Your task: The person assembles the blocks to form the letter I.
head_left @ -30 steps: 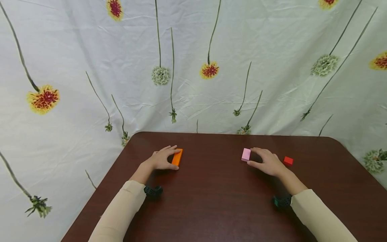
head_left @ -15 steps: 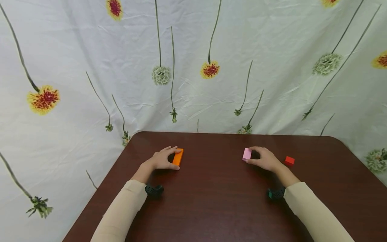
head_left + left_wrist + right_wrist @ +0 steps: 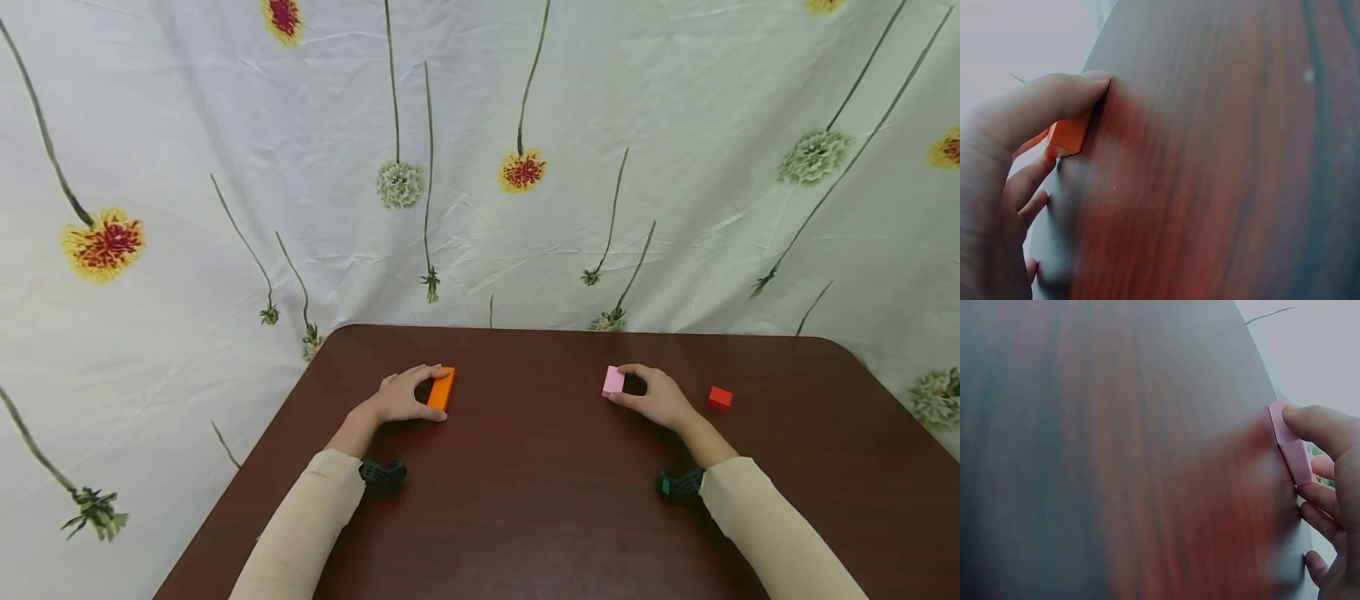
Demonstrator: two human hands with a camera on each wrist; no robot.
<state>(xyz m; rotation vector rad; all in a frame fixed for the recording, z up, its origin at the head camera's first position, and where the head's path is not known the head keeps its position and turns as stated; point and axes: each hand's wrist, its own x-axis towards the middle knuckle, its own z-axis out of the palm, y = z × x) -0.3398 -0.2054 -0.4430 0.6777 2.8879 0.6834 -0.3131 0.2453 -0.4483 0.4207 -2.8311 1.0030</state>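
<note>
On the dark wooden table (image 3: 540, 500) my left hand (image 3: 405, 396) grips a flat orange block (image 3: 442, 388) between thumb and fingers; the left wrist view shows one corner of the orange block (image 3: 1069, 134) under the thumb (image 3: 1041, 103). My right hand (image 3: 652, 396) pinches a small pink block (image 3: 612, 381) by its near and far ends. In the right wrist view the pink block (image 3: 1291, 444) stands on edge against the fingers (image 3: 1322, 428). Both blocks rest on the table.
A small red cube (image 3: 719, 398) lies on the table to the right of my right hand. A flowered white cloth (image 3: 480, 167) hangs behind the table's far edge. The table's rounded corners are at far left and far right.
My right hand has slid slightly left and closed its fingers round the pink block, which has shifted a little. The left hand stays on the orange block.
</note>
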